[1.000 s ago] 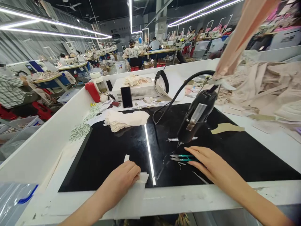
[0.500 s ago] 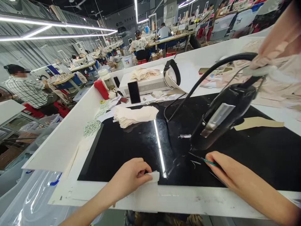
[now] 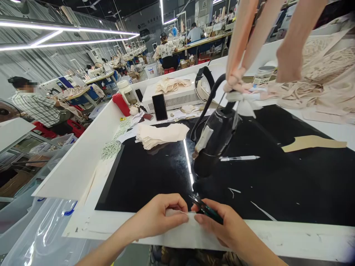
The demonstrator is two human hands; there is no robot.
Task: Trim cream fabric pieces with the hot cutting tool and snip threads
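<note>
Pinching white fabric piece (image 3: 191, 231) between left hand (image 3: 156, 218) and right hand (image 3: 222, 227), right gripping thread snips (image 3: 205, 208)

Single head view; looks forward and down, close over table (image 3: 291, 236).

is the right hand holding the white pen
No, the right hand holds green-handled snips at the white cloth, while the pen lies apart on the black mat.
</note>
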